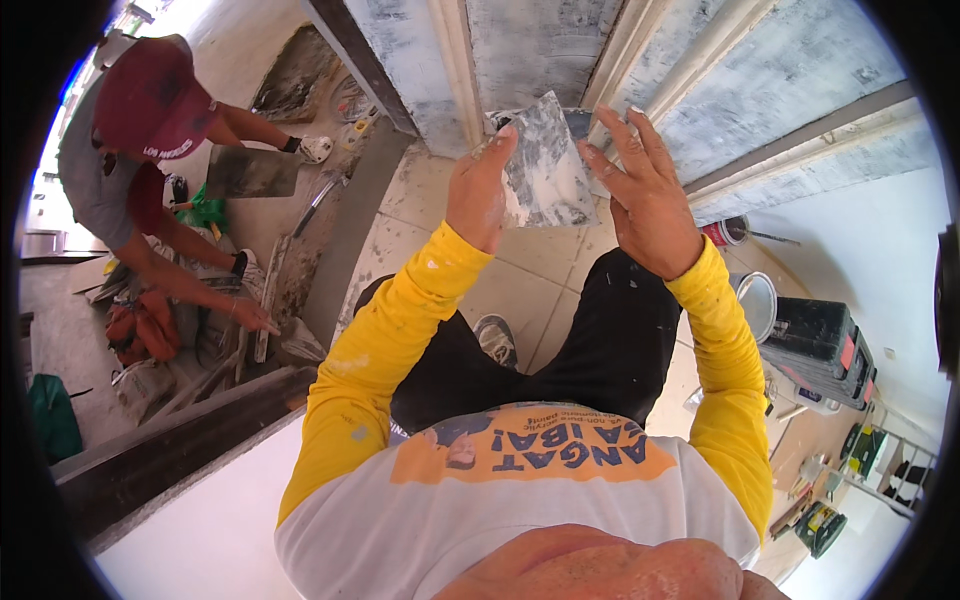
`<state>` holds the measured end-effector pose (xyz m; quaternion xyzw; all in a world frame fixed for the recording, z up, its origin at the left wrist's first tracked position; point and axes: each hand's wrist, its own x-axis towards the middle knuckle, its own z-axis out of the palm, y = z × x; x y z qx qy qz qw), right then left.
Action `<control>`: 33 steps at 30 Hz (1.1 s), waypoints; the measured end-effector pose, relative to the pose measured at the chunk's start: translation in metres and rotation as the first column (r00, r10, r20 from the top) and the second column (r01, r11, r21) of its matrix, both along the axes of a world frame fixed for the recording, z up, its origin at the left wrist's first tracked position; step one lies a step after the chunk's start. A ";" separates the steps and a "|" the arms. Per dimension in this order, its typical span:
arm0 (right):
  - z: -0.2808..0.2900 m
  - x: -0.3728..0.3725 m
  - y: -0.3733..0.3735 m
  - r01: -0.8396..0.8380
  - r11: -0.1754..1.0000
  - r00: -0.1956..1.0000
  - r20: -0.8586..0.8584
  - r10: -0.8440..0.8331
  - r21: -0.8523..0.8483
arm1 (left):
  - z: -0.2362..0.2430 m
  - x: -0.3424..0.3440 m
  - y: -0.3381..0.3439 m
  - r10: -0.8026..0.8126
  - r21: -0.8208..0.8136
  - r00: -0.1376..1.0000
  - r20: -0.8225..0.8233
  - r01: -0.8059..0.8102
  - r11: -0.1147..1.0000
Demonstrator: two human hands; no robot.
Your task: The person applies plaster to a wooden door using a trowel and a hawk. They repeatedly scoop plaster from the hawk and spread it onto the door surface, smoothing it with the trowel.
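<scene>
My left hand (480, 190) grips a thin grey plate (550, 170) by its left edge, thumb on the face turned to me. White paste is smeared over the plate. To the right of it is my right hand (648, 205), fingers stretched and spread, with the index fingertip close to the plate's right edge. I see no tool in that hand. Both hands are in front of a panelled door or wall panel (545, 50) with patchy white and grey filler. Specks of white cling to my fingers and yellow sleeves. The plate hides what lies directly behind it.
At left a co-worker in a maroon cap (155, 95) bends over tools and rubble. A dark sill (180, 430) runs there. To my right are a white bucket (757, 300), a red-and-white can (727, 232) and black toolboxes (820, 345). Tiles (510, 265) lie underfoot.
</scene>
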<state>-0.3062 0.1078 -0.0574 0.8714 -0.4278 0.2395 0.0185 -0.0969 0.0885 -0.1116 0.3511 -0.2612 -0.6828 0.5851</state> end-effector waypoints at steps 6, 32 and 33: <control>-0.005 0.002 -0.004 -0.018 1.000 0.995 -0.096 0.019 0.009 | -0.020 0.009 0.001 0.254 -0.636 0.840 0.480 0.134 0.760; -0.297 -0.116 -0.001 -0.117 0.652 -0.130 0.639 -0.758 0.749 | 0.003 0.026 -0.011 0.030 0.156 1.000 0.006 -0.031 0.987; -0.318 -0.111 -0.007 -0.081 0.680 -0.089 0.674 -0.733 0.729 | 0.002 0.029 -0.009 -0.018 0.170 0.998 -0.056 0.027 0.985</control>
